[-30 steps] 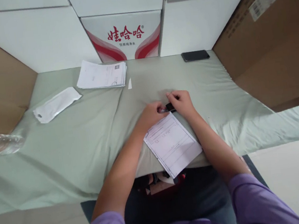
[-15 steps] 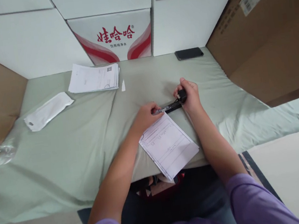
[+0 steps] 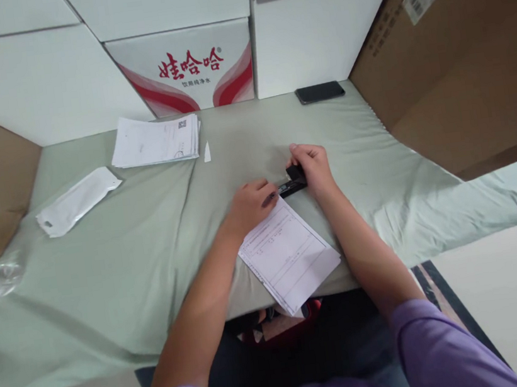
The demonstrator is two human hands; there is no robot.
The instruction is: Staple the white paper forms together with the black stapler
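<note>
A black stapler (image 3: 290, 187) lies over the green cloth with its top swung open, and a metallic strip shows along its inside. My left hand (image 3: 253, 204) is closed around its left end, fingertips curled over it and hiding that end. At the opposite end my right hand (image 3: 314, 168) grips the black part, thumb side up. Several printed sheets (image 3: 290, 259) lie just below the stapler, their top corner close to my left fingers and their lower corner past the cloth's front edge.
A stack of papers (image 3: 154, 140), a small white scrap (image 3: 207, 152) and a white plastic packet (image 3: 77, 201) lie to the left. A phone (image 3: 320, 92) rests at the back right. White boxes (image 3: 185, 70) stand behind; brown cartons (image 3: 466, 71) flank both sides.
My right hand has moved left and slightly in towards my left hand, and the stapler's exposed length between them looks shorter. The view has shifted a little.
</note>
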